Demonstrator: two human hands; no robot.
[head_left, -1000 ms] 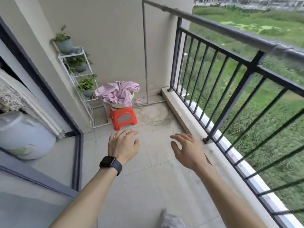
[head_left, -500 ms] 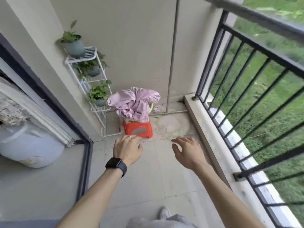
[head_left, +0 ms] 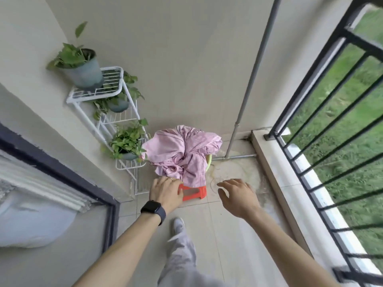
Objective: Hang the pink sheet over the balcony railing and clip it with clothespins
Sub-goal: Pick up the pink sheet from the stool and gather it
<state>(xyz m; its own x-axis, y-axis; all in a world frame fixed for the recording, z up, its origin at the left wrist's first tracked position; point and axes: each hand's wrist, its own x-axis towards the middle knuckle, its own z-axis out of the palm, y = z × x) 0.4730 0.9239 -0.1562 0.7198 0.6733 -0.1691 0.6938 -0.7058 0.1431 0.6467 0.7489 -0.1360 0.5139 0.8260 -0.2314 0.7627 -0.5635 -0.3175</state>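
Note:
The pink sheet (head_left: 182, 154) lies crumpled in a heap over a green basin (head_left: 209, 162) that stands on a small orange stool (head_left: 193, 191) near the far wall. My left hand (head_left: 165, 191), with a watch on the wrist, reaches out just below the heap with relaxed fingers and holds nothing. My right hand (head_left: 238, 195) is stretched out to the right of the stool, fingers spread, also empty. The black balcony railing (head_left: 323, 112) runs along the right side. No clothespins show.
A white wire plant rack (head_left: 107, 112) with three potted plants stands against the left wall beside the stool. A grey pipe (head_left: 252, 79) runs down the far wall. A low concrete kerb (head_left: 275, 175) lies under the railing. A glass door frame (head_left: 62, 175) is at left.
I have walked closer to the stool, so the sheet looks larger and nearer. Both hands stay stretched forward and empty, now almost at the heap.

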